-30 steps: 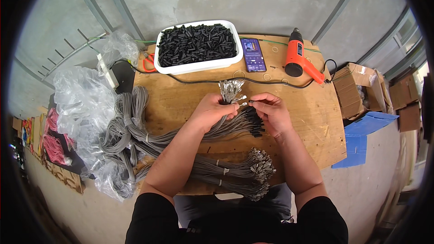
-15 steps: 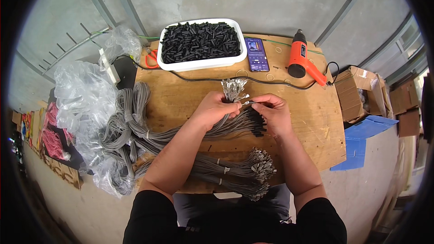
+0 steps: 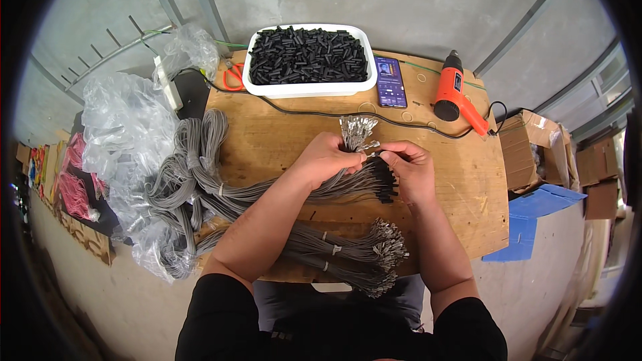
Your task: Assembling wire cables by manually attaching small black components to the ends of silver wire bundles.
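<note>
My left hand (image 3: 329, 160) is closed around a bundle of grey wires, whose silvery metal terminals (image 3: 356, 128) fan out above the fist. One terminal (image 3: 372, 155) sticks out sideways from the thumb toward my right hand (image 3: 412, 170). The right thumb and index finger are pinched together at that terminal, on a small black sleeve mostly hidden by the fingertips. Below both hands, grey wires (image 3: 328, 189) lie across the table, with black sleeves (image 3: 386, 184) on their ends. Nearer me rest tied wire bundles (image 3: 334, 247) with bare metal terminals.
A white tub (image 3: 307, 89) heaped with black sleeves (image 3: 304, 57) stands at the back. Beside it lie a phone (image 3: 390, 82), an orange heat gun (image 3: 455, 90) and red-handled scissors (image 3: 233, 77). A black cable (image 3: 321, 115) crosses the wooden table (image 3: 461, 180). Clear plastic bags (image 3: 124, 127) cover the left side.
The view has shifted slightly, so the tub and phone appear farther right. My right fingertips still pinch at the terminal; the dark piece seen between them earlier is now more hidden.
</note>
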`<state>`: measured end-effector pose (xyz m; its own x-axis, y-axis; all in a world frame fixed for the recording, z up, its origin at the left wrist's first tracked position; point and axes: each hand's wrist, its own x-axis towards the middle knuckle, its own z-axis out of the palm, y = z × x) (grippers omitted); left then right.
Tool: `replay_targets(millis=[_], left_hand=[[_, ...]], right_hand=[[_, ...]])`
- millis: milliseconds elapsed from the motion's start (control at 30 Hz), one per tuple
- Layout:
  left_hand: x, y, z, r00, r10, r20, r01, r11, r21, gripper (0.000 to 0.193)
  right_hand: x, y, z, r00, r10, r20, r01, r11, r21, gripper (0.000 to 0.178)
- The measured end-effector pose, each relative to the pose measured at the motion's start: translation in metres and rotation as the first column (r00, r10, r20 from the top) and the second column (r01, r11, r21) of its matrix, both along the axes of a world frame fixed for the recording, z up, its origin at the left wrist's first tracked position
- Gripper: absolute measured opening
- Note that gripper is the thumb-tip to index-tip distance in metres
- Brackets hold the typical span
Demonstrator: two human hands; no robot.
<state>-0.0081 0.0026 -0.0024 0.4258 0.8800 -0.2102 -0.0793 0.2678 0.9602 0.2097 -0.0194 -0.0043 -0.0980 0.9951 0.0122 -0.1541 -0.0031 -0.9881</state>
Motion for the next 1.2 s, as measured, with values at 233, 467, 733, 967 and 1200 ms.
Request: replay_targets(millis=[233,467,733,967,1200], left_hand=[[0.001,0.000,-0.001,1.000,-0.027,0.012,0.027,1.000,-0.013,0.019],[0.002,0.001,-0.006,0.999,-0.006,0.051,0.008,1.000,-0.023,0.020],[0.001,0.002,-0.007,1.000,-0.020,-0.015,0.020,1.000,0.002,0.020],[0.002,0.001,-0.007,0.999,0.006,-0.041,-0.005,1.000,0.014,0.022],[0.003,-0.001,0.000,0.999,-0.014,-0.035,0.015,1.000,0.028,0.022]], right_hand=[[-0.003,0.000,0.001,0.999,-0.036,0.009,0.036,0.999,-0.001,0.011],[0.007,0.005,0.001,0.996,0.040,-0.080,-0.049,0.993,-0.104,0.013],[0.017,0.011,-0.001,0.930,0.127,-0.346,-0.231,0.932,-0.279,0.021],[0.012,0.008,0.002,0.939,0.132,-0.317,-0.230,0.927,-0.297,0.020],[0.012,0.007,0.001,0.946,0.130,-0.298,-0.219,0.932,-0.288,0.015]])
